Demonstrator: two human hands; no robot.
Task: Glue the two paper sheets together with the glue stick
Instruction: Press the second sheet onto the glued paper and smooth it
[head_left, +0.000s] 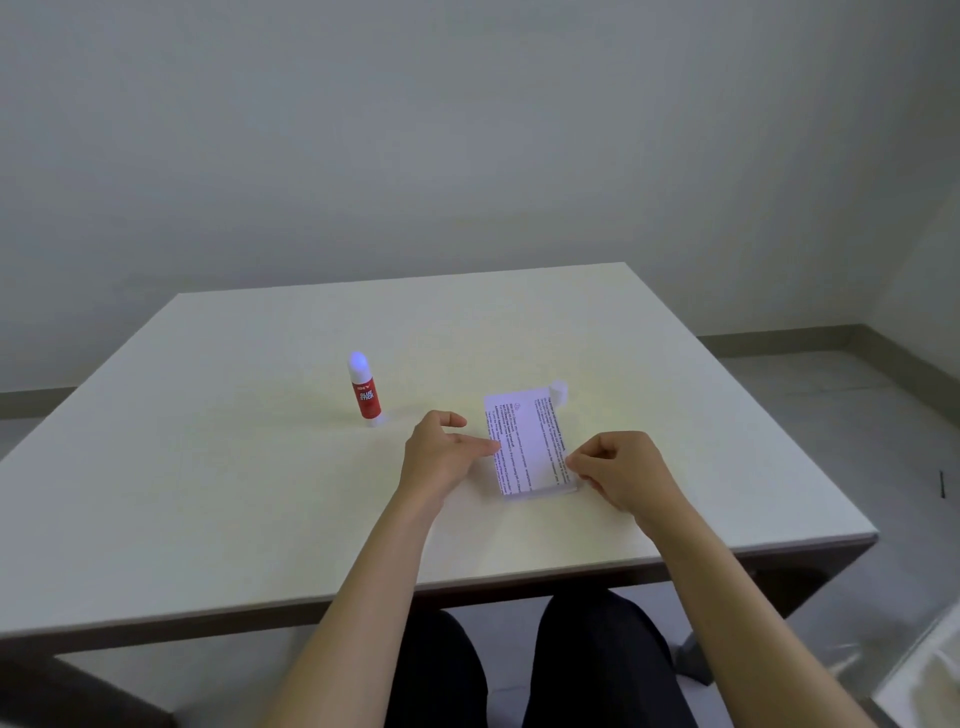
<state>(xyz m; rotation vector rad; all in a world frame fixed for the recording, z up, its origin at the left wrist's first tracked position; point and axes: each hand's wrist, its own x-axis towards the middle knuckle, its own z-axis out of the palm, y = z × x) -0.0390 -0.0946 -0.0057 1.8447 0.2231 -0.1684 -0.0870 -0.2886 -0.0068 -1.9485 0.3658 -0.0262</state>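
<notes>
you're sitting at a pale table (260, 493) set against a bare grey wall. the printed top sheet (524, 441) already lies over a second sheet (540, 492), only a thin strip of which peeks out at the near edge, so the gluing looks done and pressing down is what's left (a guess from the layout). your left hand (436, 457) rests fingertips on the sheet's left edge, fingers loosely spread; your right hand (623, 473) pinches its right edge. the glue stick (365, 388) stands upright well to the left, uncapped by the look of its bluish tip. a small white thing (558, 391) by the far corner may be its cap; too blurred to tell.
</notes>
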